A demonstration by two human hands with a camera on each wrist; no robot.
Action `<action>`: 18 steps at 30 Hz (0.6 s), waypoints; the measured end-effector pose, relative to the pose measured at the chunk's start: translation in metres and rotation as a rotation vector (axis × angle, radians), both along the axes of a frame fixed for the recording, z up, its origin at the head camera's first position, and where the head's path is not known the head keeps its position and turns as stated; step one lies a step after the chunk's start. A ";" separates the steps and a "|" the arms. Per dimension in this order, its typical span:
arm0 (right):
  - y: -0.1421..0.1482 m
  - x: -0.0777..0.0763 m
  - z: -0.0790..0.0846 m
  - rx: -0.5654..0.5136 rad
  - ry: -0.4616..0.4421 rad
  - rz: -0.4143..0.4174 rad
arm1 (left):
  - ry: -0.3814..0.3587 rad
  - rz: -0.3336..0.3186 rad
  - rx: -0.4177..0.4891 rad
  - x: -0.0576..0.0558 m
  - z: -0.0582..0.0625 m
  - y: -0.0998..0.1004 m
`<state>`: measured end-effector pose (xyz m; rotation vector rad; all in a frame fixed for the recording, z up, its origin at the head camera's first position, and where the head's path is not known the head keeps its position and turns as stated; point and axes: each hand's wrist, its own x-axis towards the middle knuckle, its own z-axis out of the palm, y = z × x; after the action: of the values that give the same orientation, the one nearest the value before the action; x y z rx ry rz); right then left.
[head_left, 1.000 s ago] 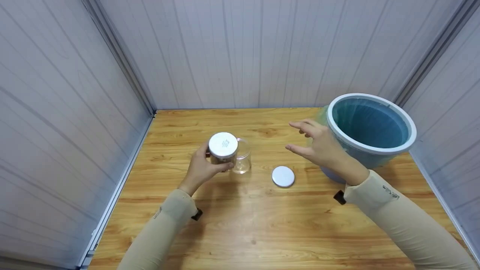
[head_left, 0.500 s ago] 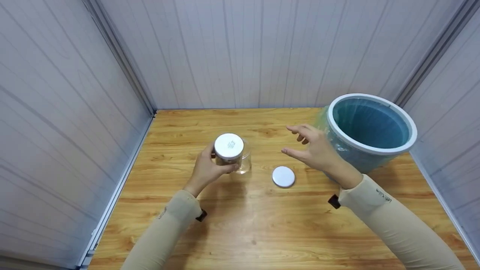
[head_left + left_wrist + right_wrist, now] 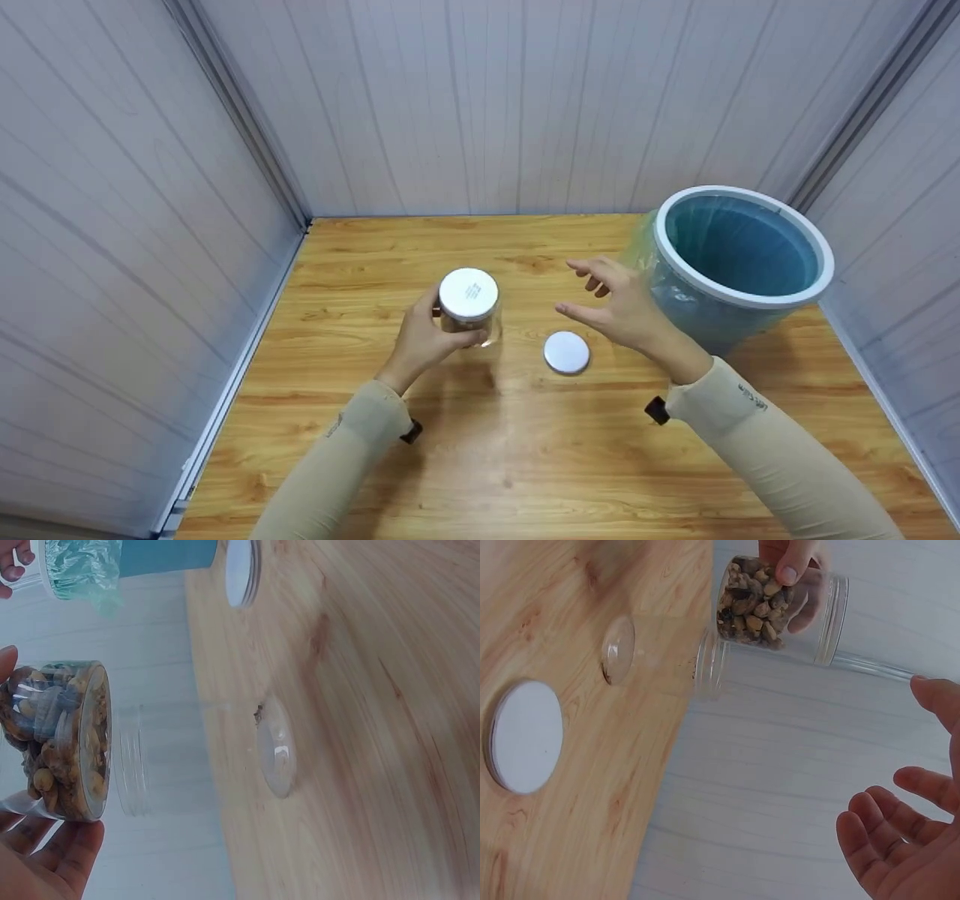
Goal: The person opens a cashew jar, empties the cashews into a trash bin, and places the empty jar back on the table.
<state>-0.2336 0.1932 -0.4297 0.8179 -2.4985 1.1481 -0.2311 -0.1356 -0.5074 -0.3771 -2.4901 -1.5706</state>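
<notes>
Two bare hands, two clear jars, one lid and one bin, at a single table (image 3: 510,450) with a yellow-brown wood grain; behind and to both sides, pale streaked panel walls (image 3: 487,112).

First of the jars, a clear cylindrical filled jar (image 3: 761,607): upright in the air near the middle of the table, with a round white top (image 3: 469,293) bearing small dark print in the head view. Inside its lower part, a heap of rounded, lumpy pieces (image 3: 56,739) in tan, brown and near-black, too crowded to count and of a kind impossible to tell; see-through wall above the heap. Clamped around its side, the left hand (image 3: 420,341), thumb on the near face.

Directly below, a clear cylindrical second jar (image 3: 660,656), upright on the table, threaded mouth upward. Contact or gap between the two: impossible to tell.

Raised in the air to the right, near the bin, the right hand (image 3: 626,311), with thumb and fingers apart. On the table between second jar and bin, one flat round white lid (image 3: 566,352). At far right, one blue-green round bin (image 3: 694,311) with a white rim and a translucent green liner (image 3: 86,570).
</notes>
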 end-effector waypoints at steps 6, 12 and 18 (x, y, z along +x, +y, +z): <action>-0.004 0.002 -0.007 -0.028 -0.035 -0.004 | 0.013 -0.005 0.006 0.001 0.002 0.004; -0.008 0.003 -0.013 -0.044 -0.054 -0.008 | 0.022 -0.025 0.000 0.002 0.005 0.010; -0.012 0.004 -0.015 -0.081 -0.073 -0.002 | 0.039 -0.032 -0.002 0.001 0.004 0.016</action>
<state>-0.2294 0.1808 -0.4450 0.7646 -2.4917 1.2905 -0.2300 -0.1197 -0.5031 -0.4457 -2.4687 -1.5580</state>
